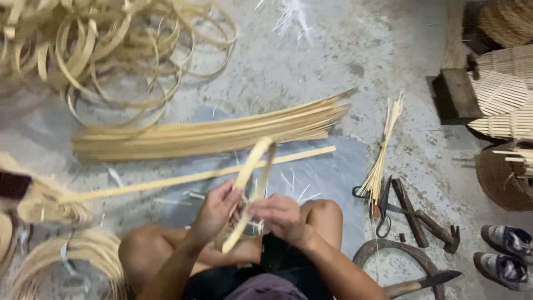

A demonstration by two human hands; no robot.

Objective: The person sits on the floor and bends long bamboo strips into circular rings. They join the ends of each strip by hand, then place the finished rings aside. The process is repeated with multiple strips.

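I sit on a concrete floor (333,55) with my knees bent. My left hand (215,210) and my right hand (279,215) both grip a pale bamboo hoop (254,166), a strip bent into a narrow loop that stands upright between them. The hands meet at its lower part, fingers closed around the strip. A long single bamboo strip (183,179) lies across the floor just beyond my hands.
A bundle of flat bamboo strips (211,133) lies ahead. Finished hoops (100,50) pile up at the far left. Thin splints (380,161), scissors (383,208), a hammer (427,222), a knife (422,283), shoes (508,253) and woven lids (505,94) are on the right.
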